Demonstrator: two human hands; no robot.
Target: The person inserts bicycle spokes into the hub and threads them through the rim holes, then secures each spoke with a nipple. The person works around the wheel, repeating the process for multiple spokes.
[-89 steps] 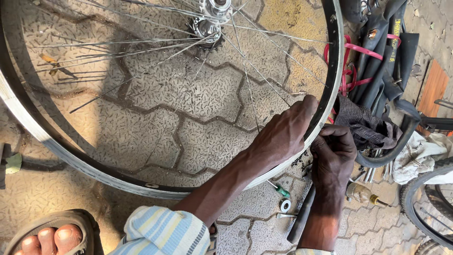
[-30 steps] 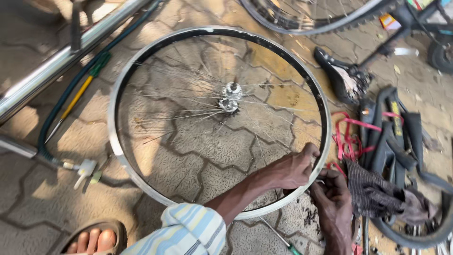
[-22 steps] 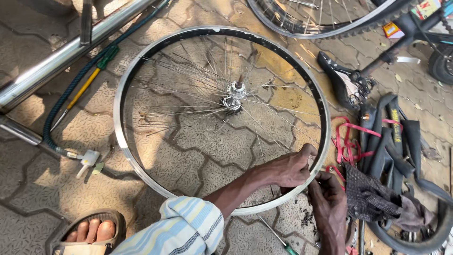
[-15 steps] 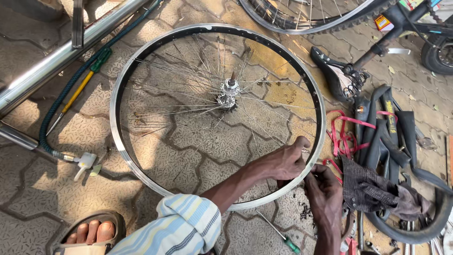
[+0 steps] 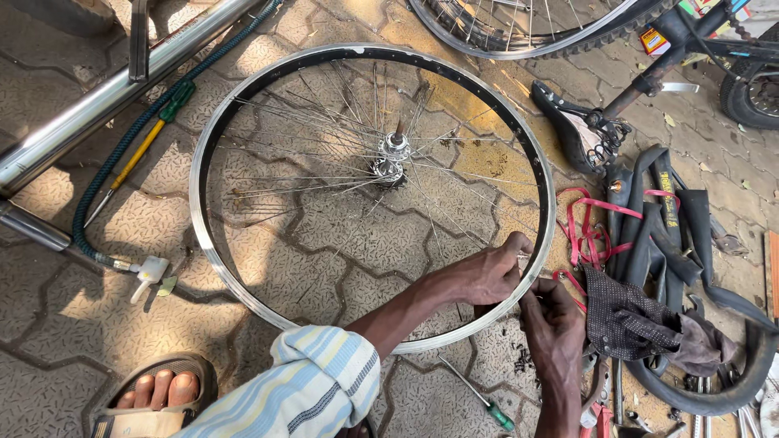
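Left hand [image 5: 487, 274] pinches a spoke at the bare wheel rim [image 5: 243, 276]; right hand [image 5: 556, 323] grips beneath, seemingly lacing spokes; seating the nipple comes next.

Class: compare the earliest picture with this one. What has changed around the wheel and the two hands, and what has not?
The view has pulled back: the whole bare silver spoked bicycle wheel now shows on the paving, hub included. Unchanged: the left hand grips the rim's lower right from inside, and the right hand works at the same spot from outside.

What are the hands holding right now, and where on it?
Both the left hand and the right hand grip the bicycle wheel at its lower right rim.
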